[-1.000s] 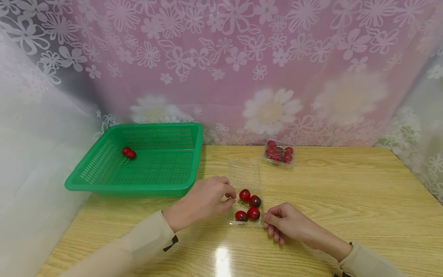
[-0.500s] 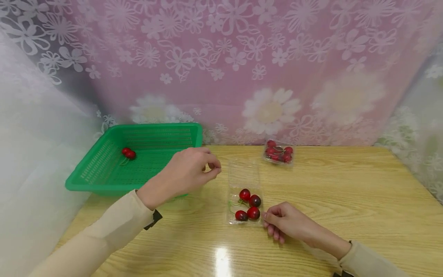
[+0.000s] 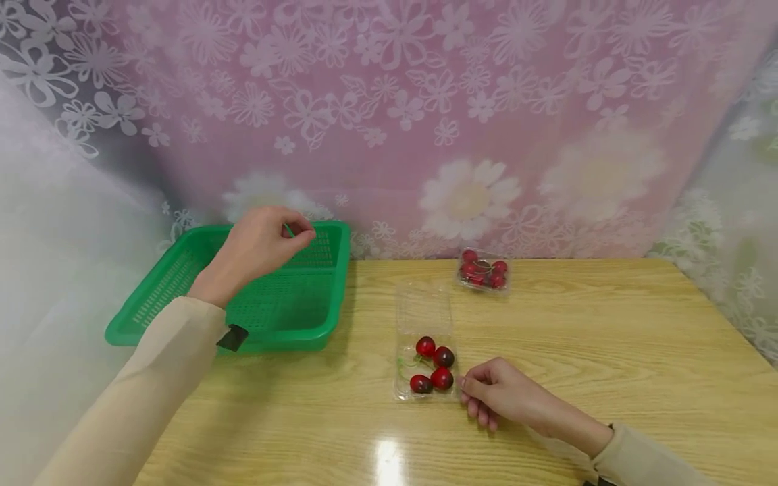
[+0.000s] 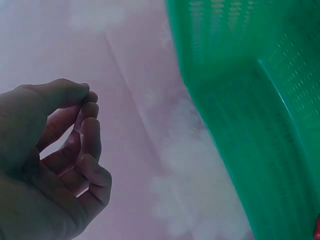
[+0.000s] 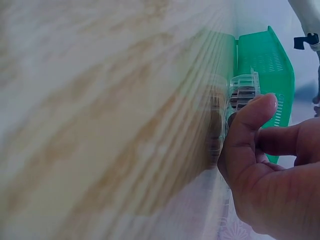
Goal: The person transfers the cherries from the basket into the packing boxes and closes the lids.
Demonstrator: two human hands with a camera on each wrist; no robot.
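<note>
In the head view my left hand [image 3: 258,239] is raised over the green plastic basket [image 3: 331,324], thumb and index fingertips together. The left wrist view shows nothing between those loosely curled fingers [image 4: 91,137]. My right hand [image 3: 495,391] rests on the table, its thumb and index finger pinching the right edge of a clear plastic clamshell box [image 3: 403,388]. Several dark red cherries [image 3: 442,379] with green stems lie in the box, whose lid is folded back. In the right wrist view my right hand [image 5: 265,165] partly hides the box.
A second clear box [image 3: 507,287] of cherries stands near the back edge of the wooden table [image 3: 583,337]. A floral curtain [image 3: 389,121] hangs behind. The cherries in the basket are hidden behind my left arm in the head view; a red bit shows in the left wrist view.
My left hand has left the clamshell box and moved up and left over the basket. The right hand has stayed at the box's edge. The head view has shifted slightly.
</note>
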